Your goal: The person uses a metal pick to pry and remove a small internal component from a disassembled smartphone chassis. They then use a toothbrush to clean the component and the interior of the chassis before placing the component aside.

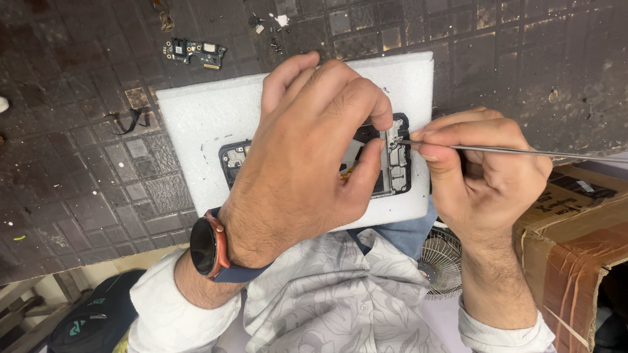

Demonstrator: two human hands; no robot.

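Observation:
An opened black phone (395, 163), its inner parts showing, lies on a white foam block (196, 131). My left hand (307, 157) lies over the phone and grips it, thumb and forefinger at its right end. A round watch on a blue strap (208, 247) sits on that wrist. My right hand (481, 170) pinches a thin metal tool (517, 151). The tool's tip touches the phone's inside near the upper right corner. Most of the phone is hidden under my left hand.
The foam block rests on a worn dark gridded mat (78, 170). A small green circuit board (194, 52) and loose small parts (275, 26) lie at the back. A taped cardboard box (575, 242) stands at the right, a small fan (441, 261) below.

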